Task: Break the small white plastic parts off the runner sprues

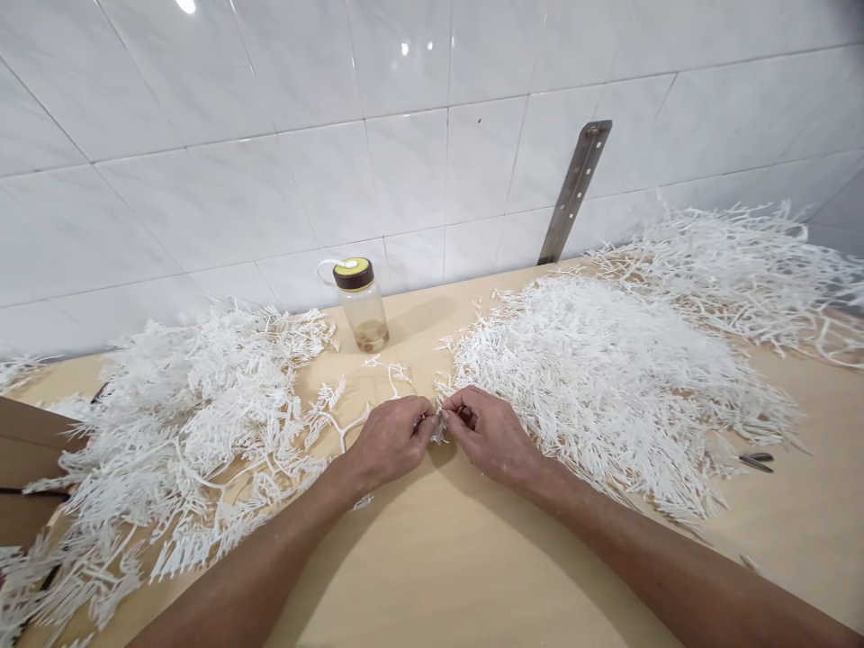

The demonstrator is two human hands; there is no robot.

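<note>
My left hand (390, 438) and my right hand (487, 432) meet at the middle of a light wooden table (445, 558), fingertips pinched together on one small white plastic sprig (438, 423). A thin white branch (351, 430) runs left from my left hand. To the left lies a loose heap of white branched plastic pieces (182, 450). To the right lies a denser heap of short white sprigs (607, 378), touching my right hand.
A clear bottle with a brown and yellow lid (363, 304) stands by the white tiled wall. A metal bracket (575, 189) leans on the wall. More white sprigs (749, 261) are piled at far right. Small dark pliers (756, 461) lie at right. A cardboard box edge (27, 450) shows at left.
</note>
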